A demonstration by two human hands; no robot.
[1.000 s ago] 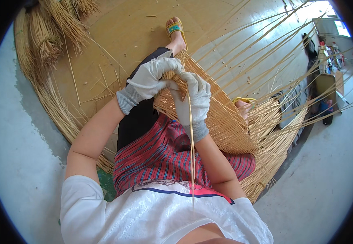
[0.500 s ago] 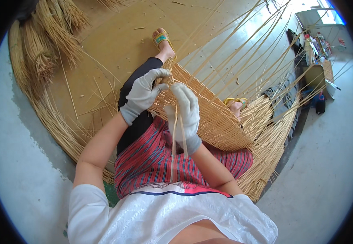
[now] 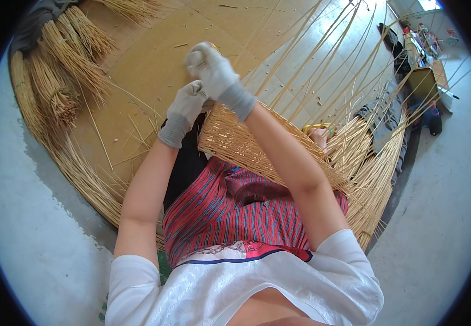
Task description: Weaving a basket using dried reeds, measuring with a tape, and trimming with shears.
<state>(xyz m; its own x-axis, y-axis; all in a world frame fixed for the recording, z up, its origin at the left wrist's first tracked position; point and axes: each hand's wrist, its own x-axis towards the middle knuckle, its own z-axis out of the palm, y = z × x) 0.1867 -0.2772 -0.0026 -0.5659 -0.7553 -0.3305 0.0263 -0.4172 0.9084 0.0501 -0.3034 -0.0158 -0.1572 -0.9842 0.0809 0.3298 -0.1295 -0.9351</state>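
Observation:
A woven wicker piece (image 3: 235,142), golden brown and close-meshed, lies slanted across my lap, with long loose strands (image 3: 330,51) fanning out from its far edge. My left hand (image 3: 184,108), in a pale glove with a grey cuff, is closed at the piece's upper left corner. Just beyond it, my right hand (image 3: 211,73), gloved alike, is raised and slightly blurred. Its fingers look curled in; whatever they hold is hidden. My right forearm passes over the wicker.
Bundles of straw-coloured canes (image 3: 56,95) lie at the far left. More long canes (image 3: 374,176) spread on the floor at right. A sandalled foot (image 3: 319,136) shows beyond the wicker. An open container (image 3: 422,84) with assorted items stands at the far right.
My right hand has moved away from me, up past my left hand. The strands that hung toward me below it no longer show. My left hand has shifted slightly nearer me.

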